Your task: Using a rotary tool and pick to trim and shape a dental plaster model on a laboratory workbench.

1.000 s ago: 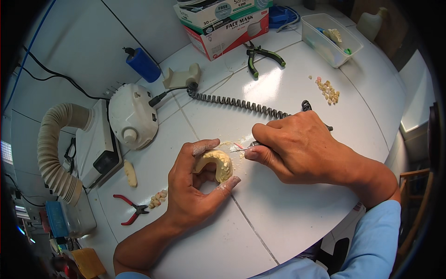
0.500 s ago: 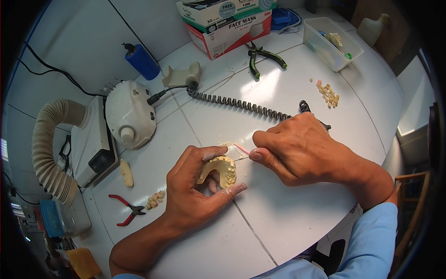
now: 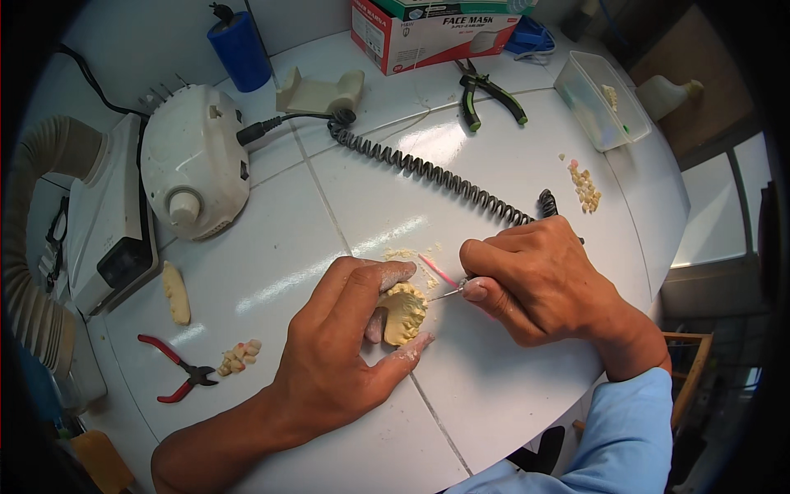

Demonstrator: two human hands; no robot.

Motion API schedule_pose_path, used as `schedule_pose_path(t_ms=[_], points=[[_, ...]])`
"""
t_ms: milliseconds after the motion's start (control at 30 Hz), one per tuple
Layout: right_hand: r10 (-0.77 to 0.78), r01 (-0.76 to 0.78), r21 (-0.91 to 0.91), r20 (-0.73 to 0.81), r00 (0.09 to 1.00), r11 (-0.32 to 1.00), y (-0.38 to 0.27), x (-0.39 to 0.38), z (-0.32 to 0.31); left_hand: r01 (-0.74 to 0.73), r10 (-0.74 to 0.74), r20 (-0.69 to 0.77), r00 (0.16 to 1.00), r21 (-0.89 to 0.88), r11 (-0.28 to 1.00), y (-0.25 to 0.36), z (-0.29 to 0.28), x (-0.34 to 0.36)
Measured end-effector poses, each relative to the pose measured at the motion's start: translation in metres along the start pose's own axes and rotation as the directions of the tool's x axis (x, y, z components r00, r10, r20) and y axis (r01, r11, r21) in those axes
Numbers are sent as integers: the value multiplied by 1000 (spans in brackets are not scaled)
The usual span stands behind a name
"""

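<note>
My left hand point(image 3: 350, 329) grips a cream-yellow plaster dental model point(image 3: 403, 313), horseshoe-shaped with a row of teeth along its edge. Its fingers curl round the far side and the thumb presses the near side; pale dust coats the fingertips. In my closed right hand point(image 3: 539, 284) is a rotary handpiece, mostly hidden, with its thin metal bur point(image 3: 446, 293) reaching to the model's right edge. A black coiled cord point(image 3: 436, 174) runs to behind this hand. Just beyond the bur lies a thin pink strip point(image 3: 436, 270) among cream shavings point(image 3: 401, 253).
At left stand a white motor control box point(image 3: 193, 165) and a machine with a ribbed hose point(image 3: 49, 173). Red-handled cutters point(image 3: 185, 375) lie beside loose teeth point(image 3: 239, 356). Farther back are green-handled pliers point(image 3: 485, 95), a mask box point(image 3: 436, 41), more teeth point(image 3: 586, 189) and a plastic tub point(image 3: 605, 107).
The view has shifted, moving the background. The model has turned in my left hand so its toothed edge shows more. My right hand still holds the handpiece, its bur now at the model's edge.
</note>
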State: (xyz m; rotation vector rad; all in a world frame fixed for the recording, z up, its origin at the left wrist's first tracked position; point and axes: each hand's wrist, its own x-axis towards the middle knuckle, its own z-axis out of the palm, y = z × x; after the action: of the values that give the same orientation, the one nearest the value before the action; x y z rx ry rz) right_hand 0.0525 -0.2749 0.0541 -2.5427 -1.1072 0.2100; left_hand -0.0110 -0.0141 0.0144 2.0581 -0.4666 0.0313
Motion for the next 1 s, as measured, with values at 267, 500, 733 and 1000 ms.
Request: schedule_pose_path(t_ms=[267, 500, 733, 1000], points=[[1, -1, 0, 17, 1000, 1000, 1, 1, 2, 8, -7, 19, 1000, -38, 999, -4, 2, 1], [-6, 6, -32, 0, 1000, 999, -2, 3, 4, 17, -17, 26, 1000, -37, 999, -4, 1, -1], [-4, 5, -46, 12, 1000, 999, -1, 1, 3, 6, -5, 25, 1000, -42, 999, -4, 4, 1], [-14, 15, -67, 12, 1000, 998, 0, 1, 5, 15, -13, 30, 999, -43, 999, -3, 2, 0]])
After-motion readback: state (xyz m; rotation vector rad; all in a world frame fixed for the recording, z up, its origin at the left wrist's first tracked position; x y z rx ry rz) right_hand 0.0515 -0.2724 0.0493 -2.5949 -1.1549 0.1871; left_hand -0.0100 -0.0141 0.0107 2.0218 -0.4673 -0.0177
